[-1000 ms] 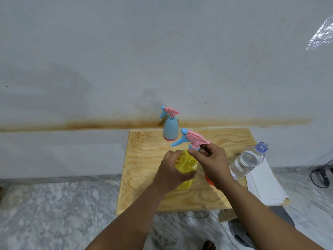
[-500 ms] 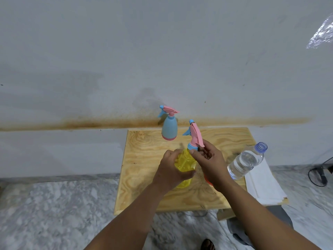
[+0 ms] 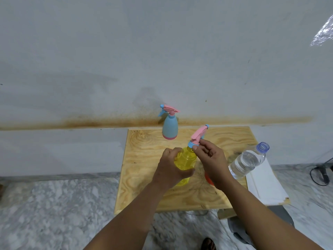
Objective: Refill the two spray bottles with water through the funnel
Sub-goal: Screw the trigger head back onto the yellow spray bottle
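A yellow spray bottle point(image 3: 185, 159) stands in the middle of the plywood board point(image 3: 144, 159). My left hand point(image 3: 170, 168) grips its body. My right hand point(image 3: 210, 157) pinches the blue collar under its pink trigger head point(image 3: 198, 134), whose nozzle points up and to the right. A blue spray bottle point(image 3: 170, 127) with a pink base stands at the board's back edge, capped. A clear water bottle point(image 3: 248, 161) with an open blue neck stands at the right. An orange thing point(image 3: 209, 179), probably the funnel, lies mostly hidden behind my right wrist.
The board lies on a marble floor point(image 3: 54, 204) against a stained white wall point(image 3: 162, 60). A white panel point(image 3: 266, 184) sticks out under the board's right edge. A black cable point(image 3: 320, 174) lies at the far right.
The pink trigger head has turned on the yellow bottle: its nozzle pointed left, then up, and now up and to the right. My right hand has turned with it; my left hand has stayed put.
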